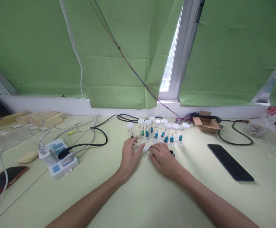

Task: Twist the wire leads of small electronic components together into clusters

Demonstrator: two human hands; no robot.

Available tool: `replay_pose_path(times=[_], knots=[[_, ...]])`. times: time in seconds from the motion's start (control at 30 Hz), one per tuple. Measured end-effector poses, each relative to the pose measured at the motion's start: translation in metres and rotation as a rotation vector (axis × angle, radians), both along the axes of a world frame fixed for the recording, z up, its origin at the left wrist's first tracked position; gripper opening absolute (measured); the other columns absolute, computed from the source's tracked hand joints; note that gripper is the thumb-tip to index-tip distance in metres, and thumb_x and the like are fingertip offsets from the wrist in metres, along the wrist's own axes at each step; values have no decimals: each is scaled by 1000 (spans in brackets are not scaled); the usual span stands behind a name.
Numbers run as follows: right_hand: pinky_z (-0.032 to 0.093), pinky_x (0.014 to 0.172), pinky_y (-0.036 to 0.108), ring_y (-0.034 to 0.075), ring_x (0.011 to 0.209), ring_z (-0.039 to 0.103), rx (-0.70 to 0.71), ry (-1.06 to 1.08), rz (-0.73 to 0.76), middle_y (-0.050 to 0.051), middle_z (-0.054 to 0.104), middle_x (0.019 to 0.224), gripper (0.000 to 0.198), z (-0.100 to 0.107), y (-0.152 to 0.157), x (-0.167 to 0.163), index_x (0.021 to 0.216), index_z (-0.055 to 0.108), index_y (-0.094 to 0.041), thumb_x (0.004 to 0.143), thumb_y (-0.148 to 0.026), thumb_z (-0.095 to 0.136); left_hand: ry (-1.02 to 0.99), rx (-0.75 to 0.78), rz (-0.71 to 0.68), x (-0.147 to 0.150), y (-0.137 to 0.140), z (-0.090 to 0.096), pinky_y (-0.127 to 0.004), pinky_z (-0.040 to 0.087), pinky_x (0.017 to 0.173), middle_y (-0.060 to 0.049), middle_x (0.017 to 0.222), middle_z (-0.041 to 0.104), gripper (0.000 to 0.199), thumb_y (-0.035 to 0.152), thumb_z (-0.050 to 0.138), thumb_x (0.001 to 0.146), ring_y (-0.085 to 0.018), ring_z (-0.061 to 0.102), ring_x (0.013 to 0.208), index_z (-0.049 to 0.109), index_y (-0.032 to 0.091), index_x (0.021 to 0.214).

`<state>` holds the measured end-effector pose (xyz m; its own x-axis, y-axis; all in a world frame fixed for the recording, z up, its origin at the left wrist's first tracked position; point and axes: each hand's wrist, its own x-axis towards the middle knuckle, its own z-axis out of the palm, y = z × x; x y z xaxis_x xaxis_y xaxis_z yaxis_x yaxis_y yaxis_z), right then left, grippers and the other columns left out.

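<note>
My left hand (129,156) is curled around a clear vial (137,144), which its fingers partly hide. Close by on the right, my right hand (163,158) has its fingers together and bent over the table. A thin rod-like piece (146,154) shows at its fingertips. Between the hands is a white round cap (145,148). Small black parts (172,153) peek out beside my right hand. Just beyond stands a cluster of several clear vials with white caps (157,122), each with a thin stem and mostly blue-green fittings (156,135) inside.
A white power strip (63,167) with plugs and cables lies to the left, near a phone (5,180). Another dark phone (230,162) lies on the right. An open cardboard box (206,124) and black cables (237,143) are at the back right. Green blinds (119,72) cover the window.
</note>
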<state>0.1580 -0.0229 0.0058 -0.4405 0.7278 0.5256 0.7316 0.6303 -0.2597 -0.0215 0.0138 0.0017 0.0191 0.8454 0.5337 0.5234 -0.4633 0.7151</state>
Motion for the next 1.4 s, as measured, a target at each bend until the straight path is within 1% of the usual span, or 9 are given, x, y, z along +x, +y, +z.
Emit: replay_pose_path(times=[0.17, 0.33, 0.43, 0.5, 0.63, 0.77, 0.9, 1.0, 1.4], knots=[[41, 91, 42, 25, 101, 54, 13, 12, -10, 9, 65, 102, 20, -4, -3, -3, 108, 61, -18, 93, -11, 49, 1, -63, 19, 0, 0, 1, -31, 45, 67, -2, 90, 57, 30, 46, 55, 88, -16, 49, 68, 59, 23, 107], [41, 91, 41, 24, 98, 54, 15, 28, -9, 9, 65, 99, 18, -9, 0, -3, 104, 61, -18, 93, -11, 50, -30, -106, 0, -1, 1, -2, -30, 45, 66, -2, 93, 55, 36, 46, 58, 86, -14, 47, 67, 53, 22, 113], [40, 90, 41, 23, 96, 53, 14, 43, -5, 8, 65, 96, 17, -10, 2, -2, 102, 61, -18, 92, -10, 50, -52, -109, 12, -1, 2, -3, -30, 46, 68, -2, 96, 54, 39, 46, 61, 84, -15, 49, 71, 50, 22, 112], [40, 90, 41, 23, 95, 53, 10, 49, -3, 8, 65, 95, 17, -10, 3, -3, 101, 62, -18, 92, -10, 50, -63, -70, 54, -1, 2, -3, -32, 47, 71, -3, 102, 53, 42, 46, 66, 80, -16, 50, 76, 48, 22, 110], [40, 89, 40, 23, 94, 53, 5, 52, 4, 8, 65, 95, 17, -11, 2, -3, 100, 62, -18, 92, -10, 50, -115, -6, 184, -1, 1, -1, -36, 48, 80, -6, 116, 47, 63, 49, 76, 68, -19, 50, 92, 43, 24, 114], [40, 89, 40, 23, 94, 53, 8, 53, 7, 8, 65, 95, 16, -12, 2, -4, 99, 62, -18, 92, -10, 50, -176, -47, 258, -2, 2, 1, -42, 46, 90, -7, 122, 43, 76, 52, 78, 63, -24, 49, 107, 39, 24, 122], [39, 89, 40, 23, 94, 54, 3, 56, 10, 8, 66, 93, 16, -12, 2, -4, 99, 62, -18, 93, -10, 50, -186, -146, 203, -2, 4, -4, -46, 41, 101, -10, 127, 40, 85, 48, 80, 62, -27, 43, 121, 35, 24, 129], [39, 89, 40, 23, 94, 54, 1, 60, 13, 8, 66, 93, 16, -12, 2, -5, 99, 63, -18, 93, -10, 50, -198, -187, 151, -2, 6, -9, -48, 39, 103, -11, 129, 40, 87, 45, 81, 62, -28, 41, 126, 32, 23, 131], [39, 89, 39, 22, 91, 53, -7, 74, 7, 7, 66, 91, 14, -13, 3, -4, 95, 63, -17, 92, -10, 51, -183, -246, 68, -6, 18, -18, -47, 41, 99, -8, 116, 49, 80, 36, 78, 63, -27, 51, 116, 33, 24, 128]])
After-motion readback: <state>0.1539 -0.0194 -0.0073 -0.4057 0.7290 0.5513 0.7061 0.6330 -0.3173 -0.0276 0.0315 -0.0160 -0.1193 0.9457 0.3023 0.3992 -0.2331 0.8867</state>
